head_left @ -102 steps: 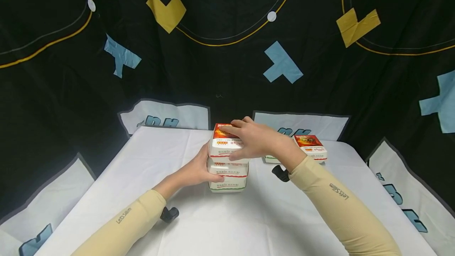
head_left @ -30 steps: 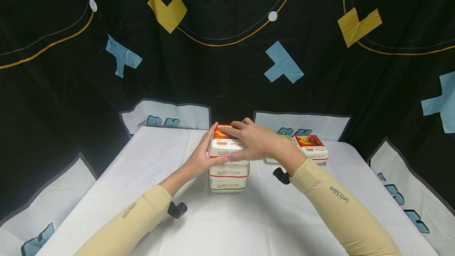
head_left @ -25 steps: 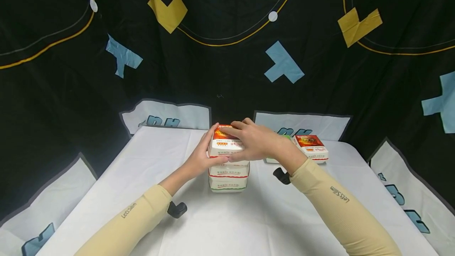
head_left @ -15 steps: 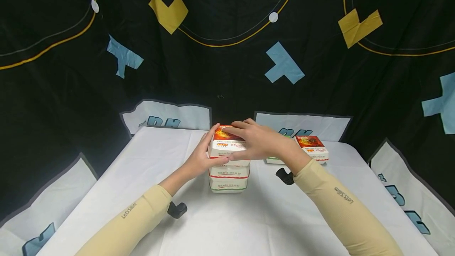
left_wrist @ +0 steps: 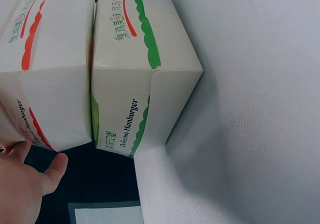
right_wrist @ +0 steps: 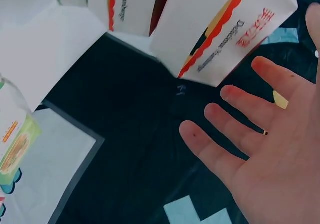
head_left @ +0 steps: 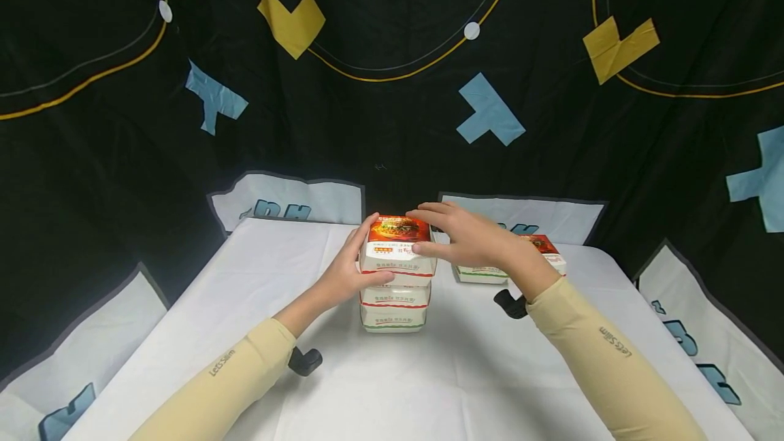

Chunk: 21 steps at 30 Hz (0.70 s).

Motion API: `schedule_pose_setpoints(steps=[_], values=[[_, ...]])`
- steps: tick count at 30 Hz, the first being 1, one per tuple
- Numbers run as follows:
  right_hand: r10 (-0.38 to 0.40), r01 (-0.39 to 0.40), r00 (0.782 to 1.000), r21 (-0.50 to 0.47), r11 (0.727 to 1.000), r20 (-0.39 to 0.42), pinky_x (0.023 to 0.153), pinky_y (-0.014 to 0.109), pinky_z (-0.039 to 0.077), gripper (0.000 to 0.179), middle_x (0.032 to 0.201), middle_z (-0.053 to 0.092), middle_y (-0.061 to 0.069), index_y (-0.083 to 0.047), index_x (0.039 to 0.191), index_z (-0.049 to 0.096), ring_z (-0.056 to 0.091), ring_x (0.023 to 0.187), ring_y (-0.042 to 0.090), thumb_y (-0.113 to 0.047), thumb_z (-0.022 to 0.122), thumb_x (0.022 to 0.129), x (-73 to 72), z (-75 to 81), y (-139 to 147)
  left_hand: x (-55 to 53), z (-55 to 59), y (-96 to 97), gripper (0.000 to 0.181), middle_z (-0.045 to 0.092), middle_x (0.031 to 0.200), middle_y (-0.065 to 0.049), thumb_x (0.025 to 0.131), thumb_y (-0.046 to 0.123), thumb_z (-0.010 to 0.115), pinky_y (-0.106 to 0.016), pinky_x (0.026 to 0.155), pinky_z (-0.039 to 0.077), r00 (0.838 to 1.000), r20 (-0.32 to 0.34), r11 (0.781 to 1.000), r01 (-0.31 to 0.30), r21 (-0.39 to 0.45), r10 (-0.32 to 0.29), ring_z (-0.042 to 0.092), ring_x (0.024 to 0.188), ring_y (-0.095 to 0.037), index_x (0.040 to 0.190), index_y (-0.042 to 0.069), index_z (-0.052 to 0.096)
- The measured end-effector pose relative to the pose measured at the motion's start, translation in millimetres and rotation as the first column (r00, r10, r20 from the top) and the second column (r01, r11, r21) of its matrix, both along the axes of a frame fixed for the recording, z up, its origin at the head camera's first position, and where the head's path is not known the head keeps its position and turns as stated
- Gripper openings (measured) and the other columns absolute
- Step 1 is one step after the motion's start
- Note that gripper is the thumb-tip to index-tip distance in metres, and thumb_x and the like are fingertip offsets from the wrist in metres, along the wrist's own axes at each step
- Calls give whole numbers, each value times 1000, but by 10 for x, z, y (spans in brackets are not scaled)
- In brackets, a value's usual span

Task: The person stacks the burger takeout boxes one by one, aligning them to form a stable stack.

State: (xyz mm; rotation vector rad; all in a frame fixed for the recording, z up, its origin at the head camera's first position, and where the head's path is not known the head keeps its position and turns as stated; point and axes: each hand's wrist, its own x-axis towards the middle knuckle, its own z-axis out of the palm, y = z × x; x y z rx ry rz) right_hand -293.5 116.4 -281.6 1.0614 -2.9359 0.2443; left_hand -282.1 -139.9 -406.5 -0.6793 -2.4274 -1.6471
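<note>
A stack of paper hamburger boxes stands upright in the middle of the table. Its bottom box (head_left: 395,319) has a green scalloped stripe, and the middle box (head_left: 395,297) a red one. On top lies a box (head_left: 401,231) with a red burger picture. My left hand (head_left: 344,279) holds this top box by its left side, thumb across the front and fingers toward the back corner. In the left wrist view the left hand (left_wrist: 22,184) lies beside the stack. My right hand (right_wrist: 285,149) has its fingers spread, apart from the top box (right_wrist: 220,38) in the right wrist view.
Right of the stack stand a green-striped box (head_left: 482,275) and a red-topped box (head_left: 554,260), partly hidden behind my right forearm. The white-covered table (head_left: 392,386) ends at a black curtain (head_left: 392,135) with yellow and blue cutouts.
Earlier my left hand rose from the lower boxes to the top box and stayed there. Since half a second ago my right hand has let go and moved right, uncovering the burger picture.
</note>
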Motion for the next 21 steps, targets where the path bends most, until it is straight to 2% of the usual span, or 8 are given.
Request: schedule_pose_setpoints(steps=[5,10,15,21], values=[[-21,22,1000,-58,998,11,104,60,46,67,162,35,6,-33,154,40,35,146,33,-63,54,96,-20,-5,153,-1,5,13,103,29,157,-2,82,35,83,-51,103,50,1000,10,1000,-12,-6,12,38,137,-24,156,50,13],[-31,31,1000,-103,994,3,109,61,41,61,162,36,7,-31,154,40,35,147,32,-57,51,100,-48,-17,301,-3,4,15,104,30,156,-2,81,34,83,-53,103,49,1000,12,1000,-25,-6,25,38,137,-24,157,49,14],[-45,43,999,-125,991,-14,111,61,38,63,161,37,8,-28,155,40,35,147,32,-60,46,101,-108,-78,442,0,-4,13,105,30,157,-2,81,34,83,-53,103,49,999,15,999,-31,-6,31,37,138,-24,159,45,14],[-56,53,998,-169,984,-16,112,62,36,66,160,38,10,-23,155,40,35,146,33,-60,45,101,-188,-154,575,3,-5,14,105,29,158,-2,81,33,83,-53,101,51,999,17,999,-34,-5,34,37,139,-24,158,48,13]])
